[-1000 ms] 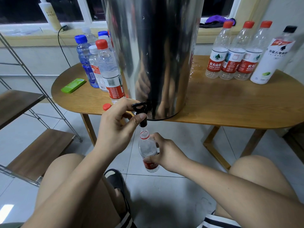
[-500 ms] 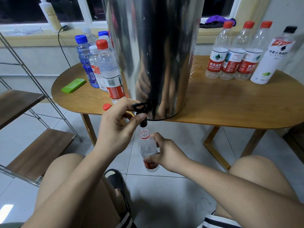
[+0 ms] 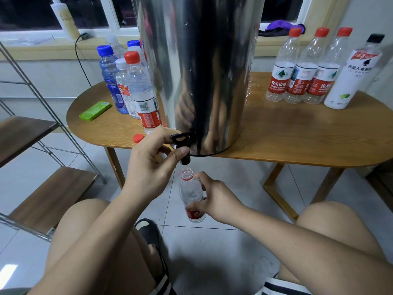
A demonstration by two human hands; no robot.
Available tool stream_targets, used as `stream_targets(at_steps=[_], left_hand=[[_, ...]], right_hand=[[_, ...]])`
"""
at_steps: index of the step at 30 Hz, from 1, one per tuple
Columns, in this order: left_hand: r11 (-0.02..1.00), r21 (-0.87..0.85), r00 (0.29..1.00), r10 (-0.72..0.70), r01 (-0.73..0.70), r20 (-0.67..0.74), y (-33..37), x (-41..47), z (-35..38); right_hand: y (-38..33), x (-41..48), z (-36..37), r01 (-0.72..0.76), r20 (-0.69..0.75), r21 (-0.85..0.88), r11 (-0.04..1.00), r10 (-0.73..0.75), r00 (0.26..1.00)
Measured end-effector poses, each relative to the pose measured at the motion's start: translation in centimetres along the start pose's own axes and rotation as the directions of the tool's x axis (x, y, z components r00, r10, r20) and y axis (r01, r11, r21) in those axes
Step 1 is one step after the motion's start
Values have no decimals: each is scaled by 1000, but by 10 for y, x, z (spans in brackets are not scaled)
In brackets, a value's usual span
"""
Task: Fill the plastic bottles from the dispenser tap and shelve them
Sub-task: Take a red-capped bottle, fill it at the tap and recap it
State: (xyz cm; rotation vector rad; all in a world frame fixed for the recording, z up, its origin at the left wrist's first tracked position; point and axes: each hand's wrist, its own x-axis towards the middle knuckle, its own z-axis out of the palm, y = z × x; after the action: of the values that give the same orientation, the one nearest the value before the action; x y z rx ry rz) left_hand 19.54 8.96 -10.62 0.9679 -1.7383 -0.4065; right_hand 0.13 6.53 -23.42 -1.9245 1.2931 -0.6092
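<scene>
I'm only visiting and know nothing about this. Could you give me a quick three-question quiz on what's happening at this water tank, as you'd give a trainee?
1. Which hand holds the bottle under the tap? A) left B) right C) neither
2. True or false: that bottle has its cap on.
3. How many red-capped bottles stand in a row beside the white bottle?
Key: 1 B, the right hand; the left hand grips the tap. 2 False, its neck is open. 3 Three.
</scene>
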Motion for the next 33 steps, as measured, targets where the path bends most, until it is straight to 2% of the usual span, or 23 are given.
stream_targets(at_steps=[33], left_hand=[[1000, 13, 1000, -3, 3, -2, 0, -1, -1]], right_hand=[[2, 0, 1, 8, 1, 4, 1000, -8, 1000]])
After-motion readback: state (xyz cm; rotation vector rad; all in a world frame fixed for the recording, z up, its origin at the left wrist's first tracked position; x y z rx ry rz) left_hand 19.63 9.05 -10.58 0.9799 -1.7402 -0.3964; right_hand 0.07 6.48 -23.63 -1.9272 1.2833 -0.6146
